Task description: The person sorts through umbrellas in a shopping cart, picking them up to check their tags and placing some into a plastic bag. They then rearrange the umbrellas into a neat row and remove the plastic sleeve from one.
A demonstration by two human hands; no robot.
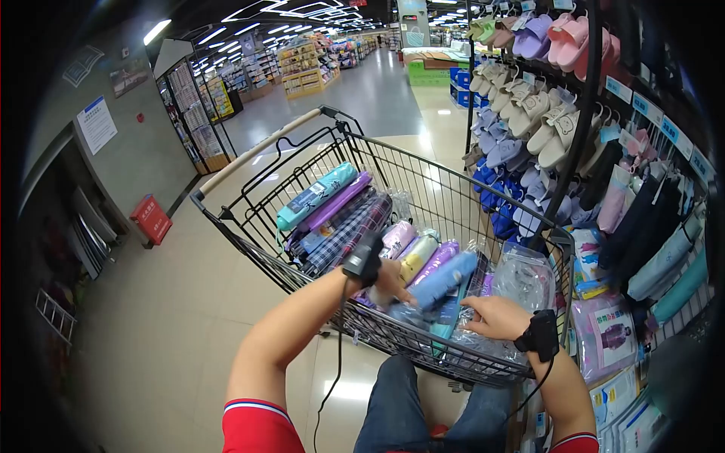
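Note:
A black wire shopping cart (411, 158) stands before me, holding several folded umbrellas and clear plastic packaging. My left hand (390, 283) reaches over the cart's near side, blurred, beside a blue umbrella (451, 281); whether it grips the umbrella is unclear. My right hand (495, 315) is at the right part of the cart, fingers bent together at the plastic wrapping near a teal umbrella (447, 313). What its fingertips hold is too small to make out. A yellow umbrella (418, 257) and a purple one (436, 261) lie beside the blue one. Plaid umbrellas (340, 238) lie farther left.
Slippers (529, 109) hang on a rack at the right, above umbrellas and packaged goods (610, 336). A red box (152, 220) stands by the left wall. The cart's beige handle (260, 152) is at its far left. Cables hang from both wrist devices.

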